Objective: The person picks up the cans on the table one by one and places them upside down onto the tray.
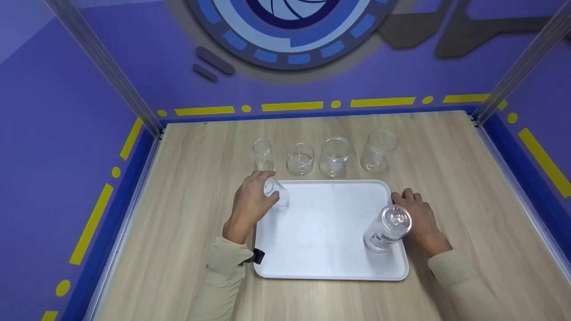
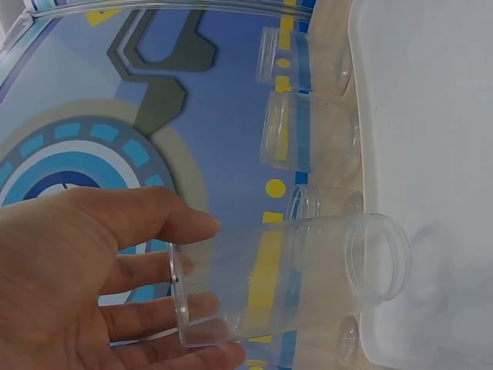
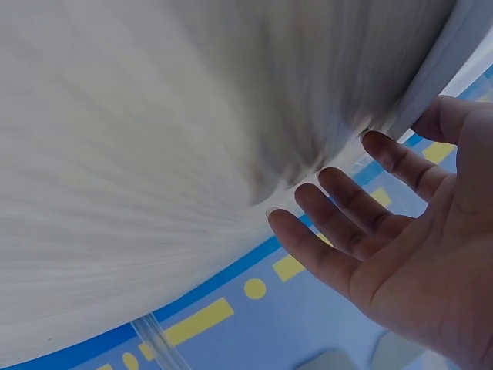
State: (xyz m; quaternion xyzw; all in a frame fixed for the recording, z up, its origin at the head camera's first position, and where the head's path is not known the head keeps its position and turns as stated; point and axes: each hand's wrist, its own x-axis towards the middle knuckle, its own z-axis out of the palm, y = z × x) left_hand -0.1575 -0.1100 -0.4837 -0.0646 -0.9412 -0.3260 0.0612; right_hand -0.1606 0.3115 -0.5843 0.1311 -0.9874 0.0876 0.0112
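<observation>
My left hand holds a clear plastic jar between thumb and fingers at its base, over the far left corner of the white tray. The jar is upside down, its neck toward the tray; whether its rim touches is unclear. A second clear jar with a printed label stands base-up on the tray's right side. Just right of the tray, my right hand lies low with relaxed fingers. Its thumb is by the tray's edge in the right wrist view, and it holds nothing.
Behind the tray, clear containers stand in a row on the wooden table: a narrow one, a short one, a wider one and a tall one. Blue printed panels enclose the back and sides.
</observation>
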